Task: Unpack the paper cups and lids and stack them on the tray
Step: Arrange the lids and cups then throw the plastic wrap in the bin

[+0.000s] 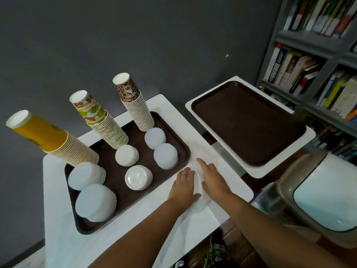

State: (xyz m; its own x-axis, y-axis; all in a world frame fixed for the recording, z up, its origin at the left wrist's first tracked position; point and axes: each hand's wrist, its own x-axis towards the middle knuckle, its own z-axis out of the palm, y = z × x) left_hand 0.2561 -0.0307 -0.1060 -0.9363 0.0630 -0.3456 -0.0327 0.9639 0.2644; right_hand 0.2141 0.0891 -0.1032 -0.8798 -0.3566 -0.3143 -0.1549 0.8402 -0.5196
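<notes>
A brown tray (174, 139) on the white table holds three upside-down cup stacks: yellow (52, 141), fruit-patterned (101, 120) and brown leopard-print (135, 105). Several stacks of white lids (95, 203) sit in front of them on the tray. To the tray's right, a clear empty plastic wrapper (199, 182) lies flat on the table. My left hand (183, 185) and my right hand (211, 177) rest palm-down on the wrapper with fingers spread, side by side, holding nothing.
A second white table at the right carries an empty brown tray (247, 122). A gap separates the two tables. A bin with a swing lid (318, 196) stands at the lower right, and a bookshelf (313, 55) fills the right wall.
</notes>
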